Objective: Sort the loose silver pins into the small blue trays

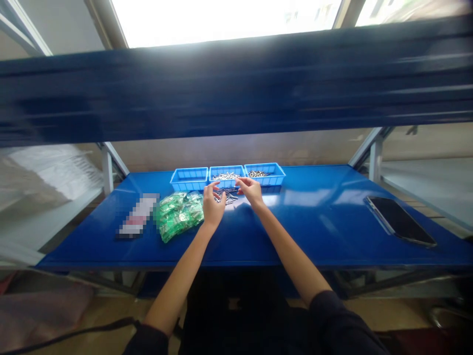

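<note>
My left hand (214, 207) is held over the blue tabletop, thumb and fingers apart in a loose curve, with nothing visible between them. Beside and partly behind it lies a loose pile of dark screws (229, 197). My right hand (251, 191) has thumb and forefinger pinched together just in front of the middle blue bin (226, 168); what is in the pinch is too small to make out. That bin holds silvery screws (225, 176). Small yellowish and dark fasteners (257, 174) lie in the right blue bin (272, 181). A heap of green-tinted plastic packets (180, 217) touches or nearly touches my left hand.
A third blue bin (189, 187) stands at the left of the row. A pixelated flat item (138, 215) lies left of the packets. A phone (401, 220) rests at the right. A dark blue shelf beam (236, 88) crosses above the table (314, 212).
</note>
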`<state>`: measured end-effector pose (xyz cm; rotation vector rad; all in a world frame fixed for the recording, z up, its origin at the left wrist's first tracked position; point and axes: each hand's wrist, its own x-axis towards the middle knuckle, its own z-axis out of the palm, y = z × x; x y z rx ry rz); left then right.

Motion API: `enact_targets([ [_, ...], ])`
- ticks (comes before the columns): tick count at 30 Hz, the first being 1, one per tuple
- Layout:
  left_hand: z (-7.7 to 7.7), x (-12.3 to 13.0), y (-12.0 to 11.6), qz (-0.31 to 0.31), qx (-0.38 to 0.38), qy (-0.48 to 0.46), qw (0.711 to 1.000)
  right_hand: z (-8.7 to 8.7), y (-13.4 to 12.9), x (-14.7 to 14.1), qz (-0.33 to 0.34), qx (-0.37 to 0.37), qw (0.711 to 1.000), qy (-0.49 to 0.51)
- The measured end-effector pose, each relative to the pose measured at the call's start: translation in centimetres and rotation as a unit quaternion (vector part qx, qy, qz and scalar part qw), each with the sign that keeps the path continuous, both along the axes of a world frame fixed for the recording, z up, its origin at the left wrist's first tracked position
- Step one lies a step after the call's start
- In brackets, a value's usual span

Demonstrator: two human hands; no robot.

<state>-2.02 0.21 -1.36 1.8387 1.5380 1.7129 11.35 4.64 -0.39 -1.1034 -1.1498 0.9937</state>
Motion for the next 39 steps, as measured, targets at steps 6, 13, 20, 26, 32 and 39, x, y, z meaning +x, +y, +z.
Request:
enact_targets([
  [6, 0.2, 0.1, 0.0, 0.003, 0.006, -0.006, 1.000, 0.7, 0.8, 0.3, 0.013, 0.019, 1.000, 0.021],
  [13, 0.0, 0.0, 0.2, -0.008, 0.006, 0.023, 1.000, 1.0, 0.6, 0.9, 0.066, 0.077, 0.975, -0.197],
  [20, 0.2, -0.5, 0.0, -0.014, 0.028, 0.045, 0.998, 0.8, -0.9, 1.2, 0.012, 0.020, 0.870, -0.493],
  [26, 1.5, -0.1, 0.9, -0.010, 0.050, 0.064, 0.997, 0.8, -1.1, 1.0, 0.023, 0.006, 0.843, -0.537],
  [32, 3.3, 1.3, 3.4, -0.013, 0.065, 0.092, 0.994, 0.6, -1.1, 1.3, 0.019, -0.009, 0.837, -0.547],
  [39, 1.9, 0.7, 3.6, -0.006, 0.053, -0.024, 0.998, 1.1, -1.3, 1.9, -0.015, 0.013, 0.883, -0.469],
])
